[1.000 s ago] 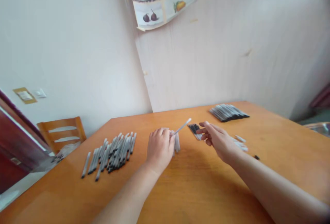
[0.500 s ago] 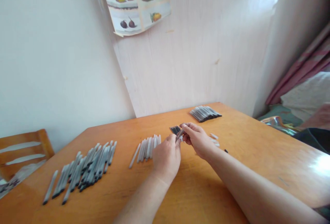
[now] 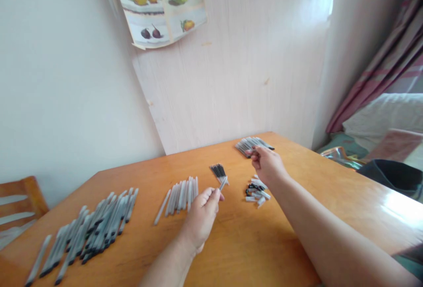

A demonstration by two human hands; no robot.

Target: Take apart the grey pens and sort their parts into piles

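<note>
My left hand [image 3: 203,216] is closed round a slim grey pen barrel [image 3: 224,183], its end pointing away from me, over the table. My right hand [image 3: 267,163] is reached out to the back, fingers pinched together in front of a neat stack of pens [image 3: 247,143] with dark ends; whether it holds anything I cannot make out. Just beyond the left hand lies a fan of thin black refills [image 3: 218,171] with pale ends. Below the right hand is a small heap of clear and black caps [image 3: 257,192].
White pen tubes [image 3: 180,195] lie in a row left of centre. A larger loose pile of black-ended pens [image 3: 99,225] covers the left of the wooden table [image 3: 257,243]. A chair [image 3: 35,199] stands at the left, a dark bin-like container [image 3: 390,177] at the right.
My hands, together over the middle before, have parted. The right hand has gone away to the back stack; the left has come nearer and lower with the pen barrel. The view has turned slightly right.
</note>
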